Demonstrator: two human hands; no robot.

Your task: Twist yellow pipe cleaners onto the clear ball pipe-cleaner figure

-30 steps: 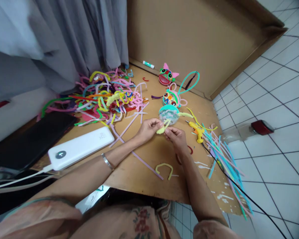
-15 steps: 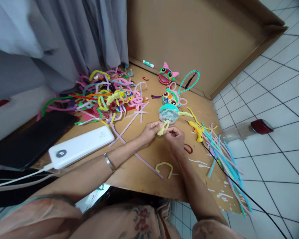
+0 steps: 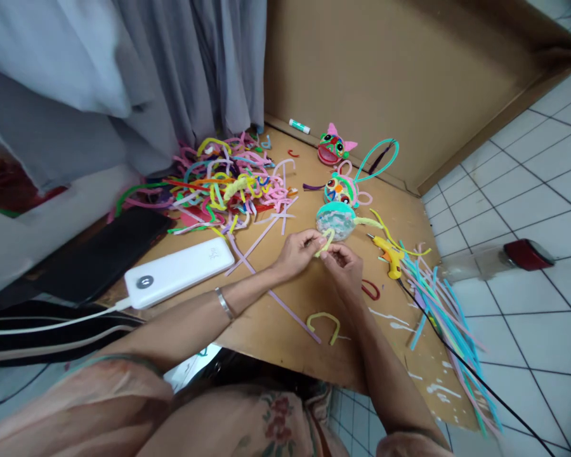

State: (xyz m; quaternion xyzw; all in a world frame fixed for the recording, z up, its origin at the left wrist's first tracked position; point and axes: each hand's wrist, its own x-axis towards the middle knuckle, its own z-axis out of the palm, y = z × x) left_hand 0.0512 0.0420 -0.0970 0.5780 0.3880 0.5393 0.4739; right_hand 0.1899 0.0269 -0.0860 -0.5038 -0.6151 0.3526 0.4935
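Observation:
My left hand [image 3: 299,252] and my right hand [image 3: 345,263] meet over the table, both pinching a looped pale yellow pipe cleaner [image 3: 328,239]. Its loop sticks up between the fingertips. Right behind it lies a round turquoise piece with a whitish, glue-smeared face [image 3: 335,222]. From that piece's right side a fuzzy yellow strip [image 3: 368,222] reaches out. Farther back sit a decorated animal face with a turquoise loop [image 3: 341,190] and a red-mouthed face with pink ears [image 3: 334,147]. A bent yellow pipe cleaner [image 3: 324,317] rests near the front edge.
A yellow hot glue gun [image 3: 389,255] with a black cord lies right, beside a bundle of long pipe cleaners [image 3: 450,317]. At left are a tangled pipe cleaner pile [image 3: 238,184], a white power bank [image 3: 178,273] and a black flat object [image 3: 105,254]. A glue stick [image 3: 299,126] lies at the back.
The whole view has shifted, so everything appears farther right. Both hands keep their pinch on the yellow pipe cleaner, whose loop has tilted slightly.

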